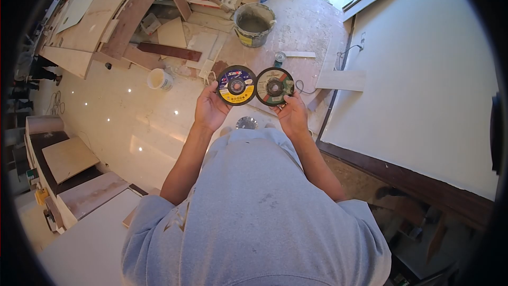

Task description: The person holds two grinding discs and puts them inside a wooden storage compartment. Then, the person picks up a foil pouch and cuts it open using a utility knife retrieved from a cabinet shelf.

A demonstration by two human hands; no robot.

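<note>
Two abrasive discs are held up side by side in front of my body, their edges meeting or nearly so. My left hand (211,108) is closed on the edge of a grinding disc with a blue and yellow label (244,96). Pinched by its lower right edge in my right hand (292,114) is a grinding disc with a grey, green and red label (264,87). Both labels face me. Below them, near my feet, a shiny toothed metal disc (246,123) lies on the floor. Just beyond the right disc is a teal angle grinder (279,58), partly hidden.
A mortar bucket (254,24) stands ahead, with a small white bucket (160,79) to the left. Boards (114,8) and wood offcuts pile up at the far left. A large white panel (418,79) with a dark edge fills the right. A pale plank (341,80) juts from it.
</note>
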